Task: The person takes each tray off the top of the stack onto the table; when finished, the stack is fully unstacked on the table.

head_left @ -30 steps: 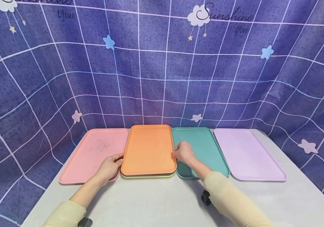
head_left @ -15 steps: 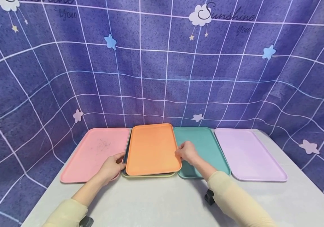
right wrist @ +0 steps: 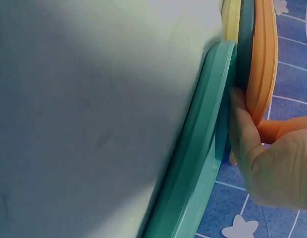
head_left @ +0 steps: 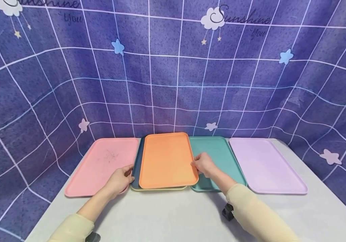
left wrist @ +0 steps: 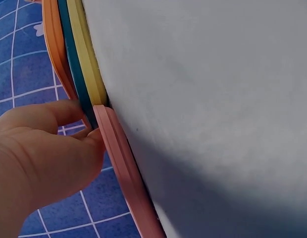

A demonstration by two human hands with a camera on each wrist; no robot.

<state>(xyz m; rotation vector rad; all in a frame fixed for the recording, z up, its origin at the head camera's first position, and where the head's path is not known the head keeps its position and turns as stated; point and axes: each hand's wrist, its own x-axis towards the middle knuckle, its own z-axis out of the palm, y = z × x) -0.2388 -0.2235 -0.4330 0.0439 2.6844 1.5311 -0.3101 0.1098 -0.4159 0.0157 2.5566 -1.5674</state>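
Observation:
An orange tray point(head_left: 168, 161) lies tilted a little askew over a dark blue tray point(head_left: 137, 168), whose left strip shows beside it. Beneath both, the rim of a yellow tray point(left wrist: 88, 54) peeks out at the front. My right hand point(head_left: 204, 165) pinches the orange tray's right edge, fingers under the rim, above the green tray point(head_left: 222, 161). At the left edge of the stack, my left hand point(head_left: 119, 180) holds the dark blue tray's rim between thumb and fingers, overlapping the pink tray point(head_left: 100, 168).
To the right of the green tray lies a lilac tray point(head_left: 265, 164). All the trays stand in a row on a pale table point(head_left: 161, 215), against a purple grid-patterned curtain point(head_left: 173, 77). The pink tray has dark scuffs.
The orange tray has slid right over the stack with my right hand, overlapping the green tray and uncovering the dark blue tray's left side. My left hand has stayed nearly in place.

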